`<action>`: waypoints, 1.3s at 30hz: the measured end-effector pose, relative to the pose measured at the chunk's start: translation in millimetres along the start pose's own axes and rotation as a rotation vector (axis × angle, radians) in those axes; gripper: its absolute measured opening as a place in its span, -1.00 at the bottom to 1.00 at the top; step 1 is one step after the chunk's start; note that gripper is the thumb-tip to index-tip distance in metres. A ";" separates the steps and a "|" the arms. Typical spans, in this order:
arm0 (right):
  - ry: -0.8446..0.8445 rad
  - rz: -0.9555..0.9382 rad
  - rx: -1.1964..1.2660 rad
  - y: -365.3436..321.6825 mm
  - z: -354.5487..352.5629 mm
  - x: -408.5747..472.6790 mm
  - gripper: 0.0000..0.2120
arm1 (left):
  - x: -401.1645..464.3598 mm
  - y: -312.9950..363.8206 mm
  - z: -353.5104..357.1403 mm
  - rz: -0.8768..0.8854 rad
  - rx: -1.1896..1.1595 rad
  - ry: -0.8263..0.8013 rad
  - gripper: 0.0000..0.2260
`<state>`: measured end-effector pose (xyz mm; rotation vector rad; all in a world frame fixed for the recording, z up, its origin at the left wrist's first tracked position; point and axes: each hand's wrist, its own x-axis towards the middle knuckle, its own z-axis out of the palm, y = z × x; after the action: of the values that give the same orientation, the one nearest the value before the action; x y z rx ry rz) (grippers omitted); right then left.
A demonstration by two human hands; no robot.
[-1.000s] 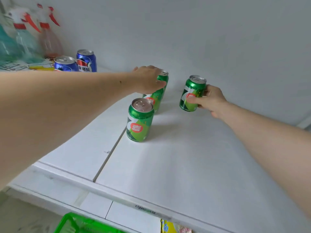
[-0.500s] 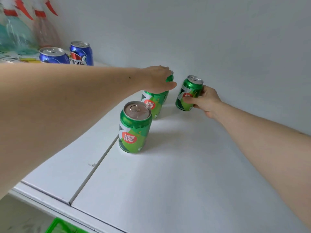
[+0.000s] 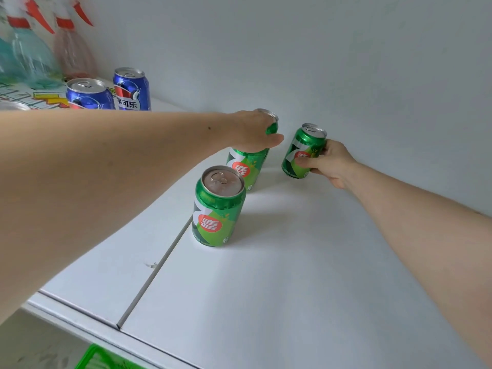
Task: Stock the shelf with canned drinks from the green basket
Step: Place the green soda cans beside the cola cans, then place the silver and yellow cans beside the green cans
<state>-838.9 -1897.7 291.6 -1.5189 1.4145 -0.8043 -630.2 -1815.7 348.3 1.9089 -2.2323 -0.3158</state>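
green cans (image 3: pixel 218 209): glossy metal | shelf (image 3: pixel 266 288): smooth matt white

We see three green cans (image 3: pixel 218 209) with red dots on the white shelf (image 3: pixel 266 288). Left of them, two blue cans (image 3: pixel 131 89) have red and white marks. Spray bottles (image 3: pixel 29 49) have red tops.

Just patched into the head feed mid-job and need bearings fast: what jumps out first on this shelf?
Two bare arms reach in over the white shelf: the left hand grips a green can at the back, and the right hand holds another green can near the rear wall. Two more green cans stand in a row, the front can nearest the camera. Blue cans and spray bottles sit far left.
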 end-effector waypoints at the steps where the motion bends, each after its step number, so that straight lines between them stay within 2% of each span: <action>1: -0.002 0.003 -0.003 0.3 -1.4 -0.9 -0.40 | 0.0 0.2 -0.3 -0.004 0.000 0.001 -0.47; 11: -0.010 0.045 -0.024 0.6 -5.0 -6.6 -0.43 | -3.2 4.1 -1.6 -0.001 0.002 0.023 -0.46; 16: 0.087 0.084 -0.068 2.3 -4.7 -29.1 -0.10 | -14.9 8.9 -9.6 -0.010 -0.019 0.033 -0.48; 18: 0.148 0.103 -0.093 2.4 -6.7 -44.7 -0.07 | -23.7 11.0 -14.0 -0.001 -0.033 0.044 -0.49; 23: 0.280 0.104 -0.109 -1.3 -5.3 -99.2 -0.18 | -56.8 13.8 -26.6 0.025 -0.072 0.075 -0.52; 30: 0.446 0.086 -0.059 -4.4 31.1 -199.0 -0.48 | -136.5 11.4 -34.4 0.121 -0.023 0.070 -0.60; 34: 0.457 0.078 -0.019 -3.9 65.2 -256.6 -0.59 | -190.3 6.6 -31.4 0.192 -0.028 0.087 -0.52; 39: 0.463 -0.004 0.031 -3.6 107.5 -319.4 -0.71 | -254.8 -6.5 -12.6 0.270 -0.112 0.150 -0.58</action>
<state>-785.3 -1565.0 286.3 -1.3635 1.7185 -1.2310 -581.1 -1565.5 357.5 1.4998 -2.2821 -0.2413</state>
